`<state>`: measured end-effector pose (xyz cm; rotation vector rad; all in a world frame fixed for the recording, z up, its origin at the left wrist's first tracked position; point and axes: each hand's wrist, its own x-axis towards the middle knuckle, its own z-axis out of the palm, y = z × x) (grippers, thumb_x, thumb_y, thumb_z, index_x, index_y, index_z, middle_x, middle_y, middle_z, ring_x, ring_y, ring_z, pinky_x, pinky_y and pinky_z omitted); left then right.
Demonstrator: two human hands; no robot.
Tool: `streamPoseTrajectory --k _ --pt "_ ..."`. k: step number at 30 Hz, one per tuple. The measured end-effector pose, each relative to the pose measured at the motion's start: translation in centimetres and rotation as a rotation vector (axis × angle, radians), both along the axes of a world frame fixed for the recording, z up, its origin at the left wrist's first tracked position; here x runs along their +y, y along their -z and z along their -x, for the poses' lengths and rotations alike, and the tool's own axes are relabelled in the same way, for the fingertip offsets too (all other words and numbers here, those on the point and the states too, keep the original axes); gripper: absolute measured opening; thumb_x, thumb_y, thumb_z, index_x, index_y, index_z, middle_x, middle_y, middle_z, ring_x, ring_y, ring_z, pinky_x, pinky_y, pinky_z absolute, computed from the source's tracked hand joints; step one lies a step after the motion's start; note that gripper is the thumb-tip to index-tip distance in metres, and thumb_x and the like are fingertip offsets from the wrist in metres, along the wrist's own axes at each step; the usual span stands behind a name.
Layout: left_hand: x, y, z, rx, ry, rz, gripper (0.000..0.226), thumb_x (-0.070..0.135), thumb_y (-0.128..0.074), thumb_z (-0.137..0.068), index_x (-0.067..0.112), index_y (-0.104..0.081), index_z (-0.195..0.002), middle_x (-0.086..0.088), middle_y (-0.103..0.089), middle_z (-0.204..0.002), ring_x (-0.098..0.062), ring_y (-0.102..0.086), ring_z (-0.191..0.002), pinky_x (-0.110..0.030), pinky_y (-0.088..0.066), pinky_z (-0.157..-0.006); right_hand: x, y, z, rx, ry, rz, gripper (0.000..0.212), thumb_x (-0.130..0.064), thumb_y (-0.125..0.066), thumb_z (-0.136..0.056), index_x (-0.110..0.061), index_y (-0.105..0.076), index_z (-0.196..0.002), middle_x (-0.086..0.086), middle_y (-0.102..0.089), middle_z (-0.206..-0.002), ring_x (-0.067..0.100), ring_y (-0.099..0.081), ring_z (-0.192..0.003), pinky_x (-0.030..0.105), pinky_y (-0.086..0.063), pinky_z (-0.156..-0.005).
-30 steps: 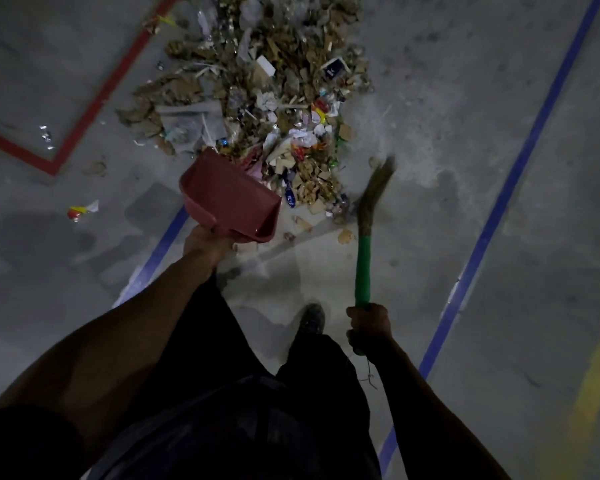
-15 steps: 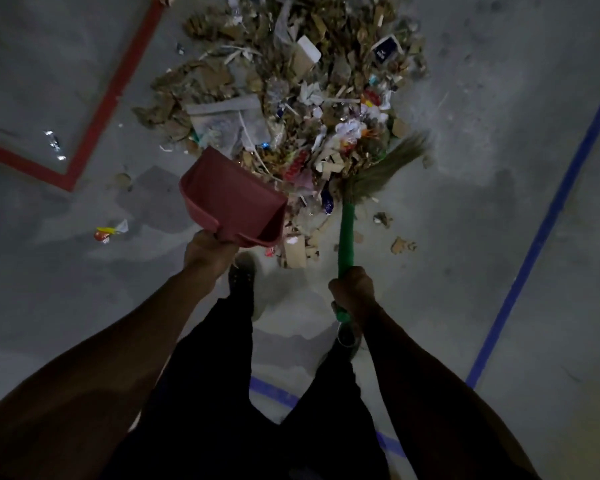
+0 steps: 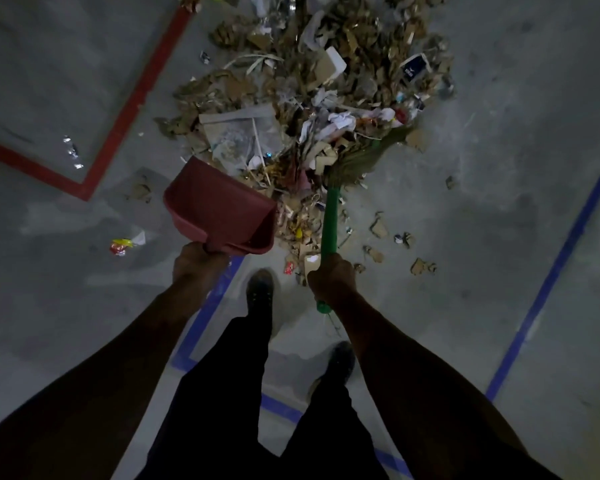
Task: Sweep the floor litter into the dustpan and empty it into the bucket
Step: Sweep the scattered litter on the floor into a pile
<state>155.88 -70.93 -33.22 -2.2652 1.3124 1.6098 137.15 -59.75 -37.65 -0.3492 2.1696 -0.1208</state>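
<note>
A big heap of litter, mostly torn cardboard, paper and wrappers, covers the grey floor ahead of me. My left hand grips the handle of a dark red dustpan, which is empty and has its mouth at the heap's near left edge. My right hand grips the green handle of a broom. Its straw bristles lie on the heap's near right side. No bucket is in view.
Loose cardboard bits lie to the right of the broom, and a red and yellow wrapper lies left of the dustpan. Red tape and blue tape lines mark the floor. My shoes stand just behind the heap.
I have stepped closer to the heap. The broom head has swung from the floor at the right onto the heap's edge, and the dustpan has come nearer to the litter.
</note>
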Motion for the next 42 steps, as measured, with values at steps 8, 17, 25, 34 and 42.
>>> streamPoseTrajectory --k 8,17,25,34,42 --pt "-1.6 1.1 -1.7 -0.041 -0.027 0.023 0.03 0.014 -0.059 -0.086 -0.007 -0.063 -0.107 -0.034 -0.063 -0.111 -0.054 -0.058 -0.105 -0.062 -0.047 -0.088 -4.0 0.9 -1.0 0.003 -0.141 0.034 0.028 -0.02 -0.07 -0.074 -0.018 -0.055 -0.098 -0.01 -0.043 -0.07 0.013 -0.05 -0.067 0.015 -0.028 -0.04" --pt "-1.8 0.9 -2.0 -0.064 -0.013 0.039 0.026 0.012 -0.059 -0.085 -0.006 -0.064 -0.102 -0.033 -0.064 -0.107 -0.052 -0.061 -0.101 -0.06 -0.05 -0.084 -6.1 1.2 -0.6 0.069 -0.236 0.05 0.032 -0.02 -0.072 -0.076 -0.026 -0.04 -0.078 -0.014 -0.04 -0.065 -0.001 -0.039 -0.054 0.016 -0.028 -0.037" --pt "-1.1 0.9 -1.5 -0.038 0.025 0.058 0.021 0.018 -0.062 -0.085 0.002 -0.066 -0.098 -0.03 -0.066 -0.102 -0.047 -0.063 -0.09 -0.053 -0.052 -0.079 -3.3 -3.2 1.1 0.006 -0.156 0.173 0.023 -0.017 -0.068 -0.078 -0.02 -0.05 -0.091 -0.006 -0.054 -0.08 0.016 -0.06 -0.071 0.02 -0.043 -0.048" --pt "0.3 -3.9 0.0 0.015 0.107 0.099 0.011 0.022 -0.06 -0.084 0.011 -0.063 -0.084 -0.025 -0.068 -0.099 -0.046 -0.064 -0.096 -0.056 -0.053 -0.08 4.4 -12.7 -0.3 -0.075 0.114 0.207 0.026 -0.017 -0.063 -0.089 -0.019 -0.05 -0.11 0.0 -0.062 -0.086 0.016 -0.066 -0.063 0.026 -0.054 -0.049" --pt "1.9 -8.8 1.3 0.141 0.092 0.088 0.058 0.042 -0.06 -0.06 0.002 -0.065 -0.101 -0.031 -0.065 -0.104 -0.039 -0.056 -0.068 -0.045 -0.041 -0.058 8.4 -18.8 0.5 -0.104 0.225 0.237 0.028 -0.009 -0.057 -0.084 -0.02 -0.05 -0.108 0.009 -0.058 -0.073 0.019 -0.055 -0.042 0.023 -0.043 -0.04"
